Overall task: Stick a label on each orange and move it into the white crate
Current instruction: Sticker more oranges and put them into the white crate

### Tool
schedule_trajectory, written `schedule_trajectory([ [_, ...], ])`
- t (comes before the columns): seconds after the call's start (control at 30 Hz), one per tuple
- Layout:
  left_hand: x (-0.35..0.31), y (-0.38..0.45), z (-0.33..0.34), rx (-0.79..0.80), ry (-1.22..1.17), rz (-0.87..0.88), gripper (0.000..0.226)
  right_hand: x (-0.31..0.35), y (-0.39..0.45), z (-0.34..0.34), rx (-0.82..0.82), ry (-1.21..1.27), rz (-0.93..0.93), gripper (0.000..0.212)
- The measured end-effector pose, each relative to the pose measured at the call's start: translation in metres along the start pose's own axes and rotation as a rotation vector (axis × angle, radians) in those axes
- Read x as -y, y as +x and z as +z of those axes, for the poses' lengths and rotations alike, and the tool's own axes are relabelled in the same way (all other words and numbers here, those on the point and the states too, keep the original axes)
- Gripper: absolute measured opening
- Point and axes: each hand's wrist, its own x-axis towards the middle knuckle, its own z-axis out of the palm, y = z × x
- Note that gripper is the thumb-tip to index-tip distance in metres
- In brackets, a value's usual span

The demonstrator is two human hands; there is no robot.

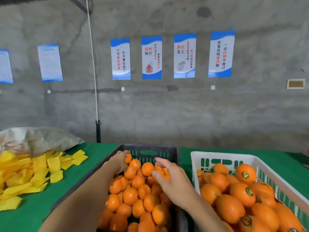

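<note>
- The left hand (pixel 120 159) reaches to the far left corner of the dark crate (pixel 147 149), its grip curled round one orange (pixel 128 158) at the top of the pile.
- The right hand (pixel 172 178) hovers over the same crate, grip released: fingers loosely spread above the fruit, whether they touch it I cannot tell.
- The dark crate holds a heap of unlabelled oranges (pixel 133 198).
- Just right of the dark crate stands the white crate (pixel 217 156), filled with labelled oranges (pixel 240 191) whose round stickers face up.
- Left of the dark crate, yellow foam sleeves (pixel 33 173) lie scattered on the green worktop (pixel 41 215), with a pale sack (pixel 38 139) behind them.
- Behind the dark crate, blue-and-white posters (pixel 152 57) hang on a grey wall.
</note>
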Motion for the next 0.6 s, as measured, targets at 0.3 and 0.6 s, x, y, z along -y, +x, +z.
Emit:
schedule_trajectory([
  [0.3, 0.005, 0.083, 0.044, 0.080, 0.388, -0.011, 0.076, -0.026, 0.053, 0.032, 0.006, -0.084, 0.039, 0.053],
  [0.6, -0.020, 0.043, 0.001, -0.077, 0.399, 0.101, 0.040, -0.024, 0.048, 0.027, -0.036, -0.152, 0.033, 0.046],
])
